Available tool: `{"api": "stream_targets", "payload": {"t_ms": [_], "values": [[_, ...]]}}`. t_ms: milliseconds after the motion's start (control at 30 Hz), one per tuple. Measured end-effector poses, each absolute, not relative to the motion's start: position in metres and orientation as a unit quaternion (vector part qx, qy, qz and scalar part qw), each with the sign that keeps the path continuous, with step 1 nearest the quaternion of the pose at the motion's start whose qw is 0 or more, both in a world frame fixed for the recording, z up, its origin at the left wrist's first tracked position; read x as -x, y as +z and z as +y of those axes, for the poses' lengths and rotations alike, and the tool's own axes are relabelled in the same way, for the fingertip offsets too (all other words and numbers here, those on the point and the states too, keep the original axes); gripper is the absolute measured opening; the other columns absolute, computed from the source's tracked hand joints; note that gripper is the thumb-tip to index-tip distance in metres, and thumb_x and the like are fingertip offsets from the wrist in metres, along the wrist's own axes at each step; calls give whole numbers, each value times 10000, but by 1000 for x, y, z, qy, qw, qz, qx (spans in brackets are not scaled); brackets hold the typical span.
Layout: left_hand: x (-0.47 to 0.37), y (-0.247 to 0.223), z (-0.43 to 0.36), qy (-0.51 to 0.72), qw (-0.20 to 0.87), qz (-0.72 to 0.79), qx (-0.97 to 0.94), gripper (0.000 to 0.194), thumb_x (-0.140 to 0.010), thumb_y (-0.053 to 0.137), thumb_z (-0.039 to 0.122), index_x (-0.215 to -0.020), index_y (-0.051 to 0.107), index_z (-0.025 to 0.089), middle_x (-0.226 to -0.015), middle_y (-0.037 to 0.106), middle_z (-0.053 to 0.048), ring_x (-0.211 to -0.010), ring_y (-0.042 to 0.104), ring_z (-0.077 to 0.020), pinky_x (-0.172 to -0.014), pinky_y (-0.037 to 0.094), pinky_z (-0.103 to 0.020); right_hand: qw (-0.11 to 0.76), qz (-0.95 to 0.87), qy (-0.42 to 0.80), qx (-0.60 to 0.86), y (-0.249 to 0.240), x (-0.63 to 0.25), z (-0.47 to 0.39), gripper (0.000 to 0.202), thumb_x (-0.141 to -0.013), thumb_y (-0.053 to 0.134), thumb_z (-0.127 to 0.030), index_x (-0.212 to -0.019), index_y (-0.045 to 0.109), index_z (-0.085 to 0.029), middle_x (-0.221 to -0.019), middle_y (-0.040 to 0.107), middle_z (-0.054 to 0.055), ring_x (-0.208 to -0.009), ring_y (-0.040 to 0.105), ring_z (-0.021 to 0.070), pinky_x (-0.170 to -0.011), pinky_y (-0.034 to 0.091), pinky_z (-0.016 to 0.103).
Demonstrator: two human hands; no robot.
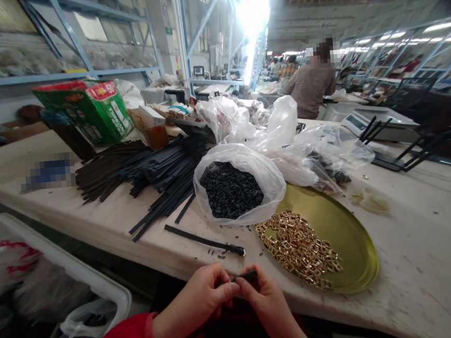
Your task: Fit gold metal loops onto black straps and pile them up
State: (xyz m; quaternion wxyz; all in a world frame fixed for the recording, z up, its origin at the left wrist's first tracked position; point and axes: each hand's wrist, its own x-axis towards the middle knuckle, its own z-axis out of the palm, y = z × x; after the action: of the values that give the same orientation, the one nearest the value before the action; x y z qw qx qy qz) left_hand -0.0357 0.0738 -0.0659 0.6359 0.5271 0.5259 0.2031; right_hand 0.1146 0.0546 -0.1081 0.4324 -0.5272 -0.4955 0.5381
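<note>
Both my hands are down at the near edge of the table (431,257), pinching the same thin black strap (245,277) between them: my left hand (204,295) has its thumb and fingers closed on one end and my right hand (264,296) is closed on the other, so nothing's loose or open here, the strap is right at my fingertips just off the table edge. Another black strap with a small fitting on its end (205,240) is lying flat on the table just past my hands. Behind that there's a clear plastic bag (265,173) with its mouth rolled open, full of little black loop pieces (231,189), and it's touching the rim of a round gold tray (343,232). The tray has a heap of small gold buckles (300,246) piled on its near-left side, rest of it is bare metal. To the left is a big messy pile of black strips (151,167), and behind them a green and red cardboard box (90,112) tipped on its side, can't see what's in it. More crumpled clear bags (285,128) sit behind the tray, some with dark bits inside. On my lower left there's a white bin (102,285) stuffed with plastic bags. Another person (310,84) is sitting at the far end with their back to me.
</note>
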Motion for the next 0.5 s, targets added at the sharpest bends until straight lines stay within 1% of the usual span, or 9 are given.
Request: {"api": "stream_targets", "payload": {"t_ms": [100,233,300,367,433,467,500], "values": [[38,-67,84,205,634,536,-517,267,-695,591,384,-655,422,180,-473,526,66,-364,401,-55,-348,240,-150,423,-500,556,512,-103,-111,65,206,-742,607,-369,-694,517,-190,-570,513,-47,-543,453,114,-509,357,211],[39,-73,99,221,625,543,-515,286,-681,622,362,-638,401,186,-462,507,75,-380,416,-62,-356,260,-150,396,-550,523,517,-97,-106,81,204,-740,616,-352,-678,512,-189,-573,519,-40,-560,458,121,-521,347,217],[41,-74,105,253,630,524,-514,248,-673,631,321,-710,428,182,-507,511,79,-414,448,-73,-382,312,-158,376,-580,515,506,-93,-107,92,154,-765,589,-312,-699,524,-188,-613,548,-26,-592,486,132,-543,361,224],[43,-74,111,282,643,487,-520,249,-696,601,289,-869,465,174,-567,522,75,-469,487,-89,-423,367,-174,344,-628,510,477,-88,-111,108,155,-812,530,-302,-704,534,-191,-650,567,-13,-621,508,141,-561,375,229],[46,-73,117,290,644,463,-536,259,-751,536,289,-972,483,165,-594,524,65,-500,496,-94,-455,388,-185,312,-691,460,461,-80,-119,131,237,-864,448,-322,-683,533,-194,-652,564,-7,-625,515,142,-564,377,231],[48,-73,121,288,638,463,-544,237,-777,502,297,-970,502,158,-590,521,60,-496,488,-91,-460,385,-186,295,-724,409,470,-77,-123,146,279,-884,410,-330,-672,533,-196,-647,559,-5,-621,517,142,-561,373,231],[49,-73,124,283,631,471,-548,220,-793,479,308,-943,522,152,-578,516,57,-482,474,-86,-456,376,-185,288,-746,338,497,-74,-127,162,276,-897,384,-312,-700,537,-197,-668,565,1,-642,527,145,-581,376,235]]}}
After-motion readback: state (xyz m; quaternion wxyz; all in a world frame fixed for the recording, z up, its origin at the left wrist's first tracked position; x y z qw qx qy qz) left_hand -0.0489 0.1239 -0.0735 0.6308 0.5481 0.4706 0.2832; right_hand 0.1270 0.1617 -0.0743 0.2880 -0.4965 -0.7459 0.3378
